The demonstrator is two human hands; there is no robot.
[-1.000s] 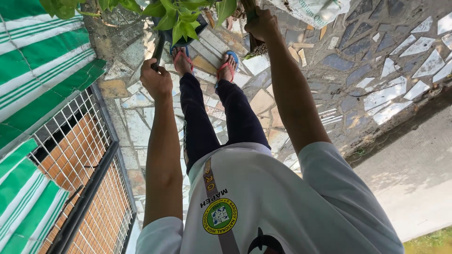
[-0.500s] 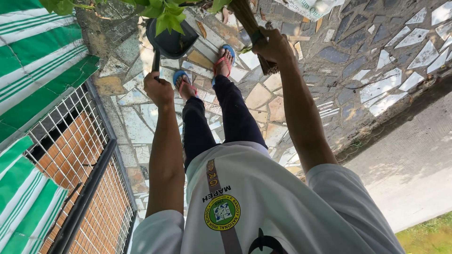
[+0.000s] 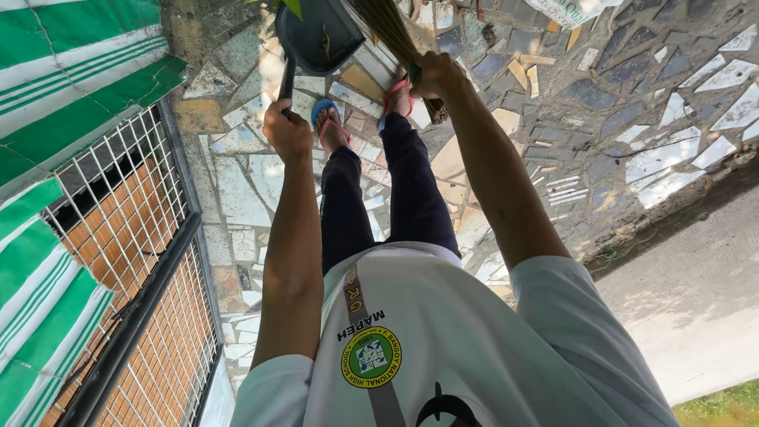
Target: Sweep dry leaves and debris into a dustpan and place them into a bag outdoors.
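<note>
dustpan (image 3: 320, 35): left of the broom (image 3: 391, 32), ahead of the feet (image 3: 332, 126)
wire fence (image 3: 126, 261): left of the dustpan, behind it

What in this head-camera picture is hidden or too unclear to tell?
- Dustpan: its far part is cut off by the top edge; the bits inside are too small to name.
- Broom: its bristle end runs past the top edge.
- Dustpan handle: its lower end is hidden inside the left hand.
- Right hand: its fingers wrap the broom, hiding the binding there.
- Right foot: partly behind the right hand.
</note>
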